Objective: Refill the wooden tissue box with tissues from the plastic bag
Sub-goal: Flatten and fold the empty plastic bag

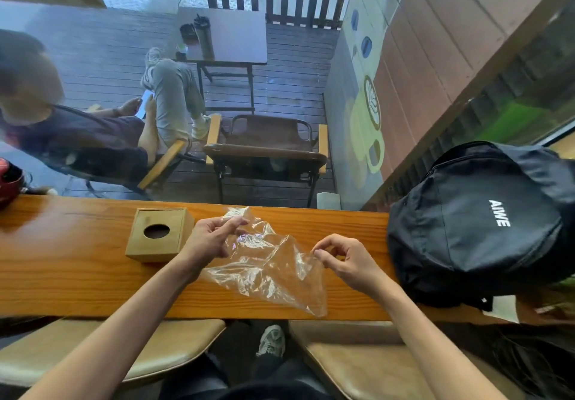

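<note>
A clear plastic bag lies crumpled and flat on the wooden counter, stretched between my hands. My left hand pinches its far upper corner, and my right hand pinches its right edge. No tissues show inside the bag. The wooden tissue box stands just left of my left hand, lid on, with a dark oval hole in its top and no tissue sticking out.
A black backpack fills the counter's right end. A red object sits at the far left edge. Behind the counter is a window; outside are a seated person, chairs and a small table. Two padded stools stand below the counter's near edge.
</note>
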